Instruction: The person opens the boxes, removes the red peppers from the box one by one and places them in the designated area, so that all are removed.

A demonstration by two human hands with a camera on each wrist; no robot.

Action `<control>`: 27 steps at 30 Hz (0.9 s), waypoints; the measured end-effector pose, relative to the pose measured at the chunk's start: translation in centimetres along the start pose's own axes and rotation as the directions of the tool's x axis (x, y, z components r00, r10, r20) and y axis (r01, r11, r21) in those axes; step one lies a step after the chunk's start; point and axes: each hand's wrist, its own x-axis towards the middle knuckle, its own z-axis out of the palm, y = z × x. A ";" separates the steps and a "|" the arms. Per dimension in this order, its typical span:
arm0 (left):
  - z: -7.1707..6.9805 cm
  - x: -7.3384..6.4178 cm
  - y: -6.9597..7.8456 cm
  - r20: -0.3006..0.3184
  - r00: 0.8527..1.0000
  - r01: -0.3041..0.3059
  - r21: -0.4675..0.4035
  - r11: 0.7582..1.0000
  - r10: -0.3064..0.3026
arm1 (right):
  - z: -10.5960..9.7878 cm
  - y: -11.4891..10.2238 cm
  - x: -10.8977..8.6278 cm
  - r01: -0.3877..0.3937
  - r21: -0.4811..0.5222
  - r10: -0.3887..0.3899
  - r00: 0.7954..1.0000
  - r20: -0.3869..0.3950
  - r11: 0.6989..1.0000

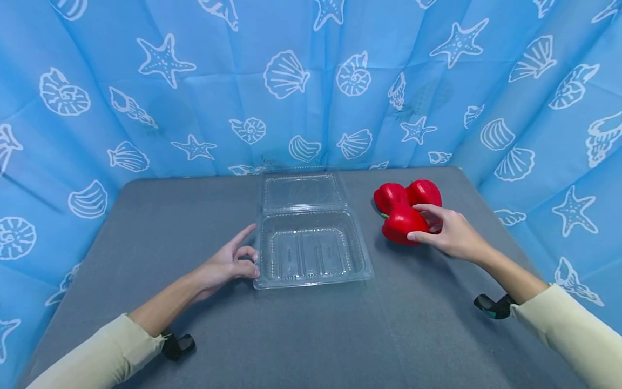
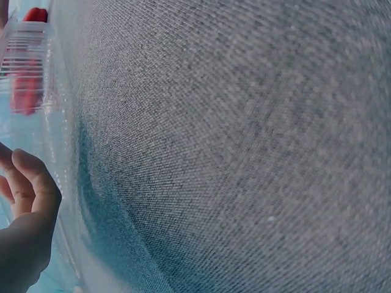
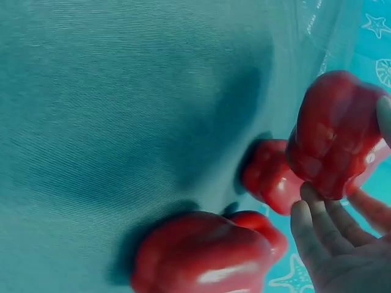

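In the head view my right hand [image 1: 452, 231] holds a red bell pepper [image 1: 402, 222] between thumb and fingers. The right wrist view shows this pepper [image 3: 335, 131] raised off the cloth, its shadow falling beside it. More red bell peppers [image 1: 424, 192] lie close behind and under it. A clear plastic clamshell container [image 1: 311, 282] lies with its lid [image 1: 301, 192] folded back, away from me. My left hand [image 1: 228, 266] is at the container's left side, index finger extended and the other fingers loosely bent, with fingertips touching the rim.
A grey cloth-covered table [image 1: 311, 335] carries everything. Blue curtains [image 1: 209, 92] with white shells and starfish close off the back and sides. Dark wrist-camera mounts [image 1: 493, 306] sit on both forearms.
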 end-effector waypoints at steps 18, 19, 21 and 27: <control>-0.2 -0.1 0.2 0.002 1.000 0.016 0.004 1.000 -0.016 | 3.0 1.5 -1.8 -0.132 -0.037 0.121 0.969 -0.214 0.991; -0.2 -0.2 0.2 0.001 1.000 0.018 0.006 1.000 -0.018 | 3.2 1.5 -1.8 -0.132 -0.041 0.120 0.967 -0.227 0.990; -0.2 -0.2 0.2 -0.001 1.000 0.019 0.009 1.000 -0.019 | 3.6 1.5 -1.9 -0.133 -0.048 0.117 0.962 -0.247 0.990; -0.2 -0.2 0.0 0.000 1.000 0.014 0.003 1.000 -0.014 | 4.3 1.2 -1.9 -0.134 -0.072 0.109 0.954 -0.281 0.988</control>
